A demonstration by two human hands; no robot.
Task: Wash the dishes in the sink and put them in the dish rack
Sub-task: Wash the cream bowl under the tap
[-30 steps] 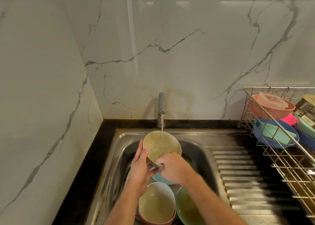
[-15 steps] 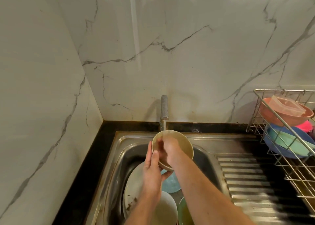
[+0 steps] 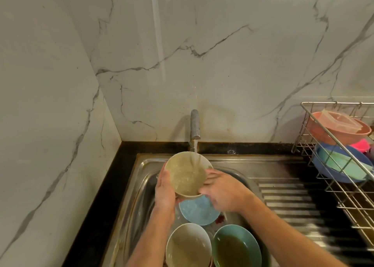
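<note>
A beige bowl (image 3: pixel 187 174) is tilted toward me under the running tap (image 3: pixel 194 125), water streaming into it. My left hand (image 3: pixel 165 188) cups its left side and underside. My right hand (image 3: pixel 222 192) grips its right rim. Below it in the steel sink (image 3: pixel 145 165) lie a light blue plate (image 3: pixel 197 211), a cream bowl (image 3: pixel 188 244) and a green bowl (image 3: pixel 236 246). The wire dish rack (image 3: pixel 336 188) stands at the right.
In the rack sit a salmon bowl (image 3: pixel 327 133) with a clear container, a pink dish and a blue bowl (image 3: pixel 323 171) holding a teal piece. A ribbed drainboard (image 3: pixel 293 202) lies between sink and rack. Marble walls close the left and back.
My right hand came out of the bowl's inside and now holds its right rim. The bowl tipped more toward me under the stream; my left hand shifted to its left side.
</note>
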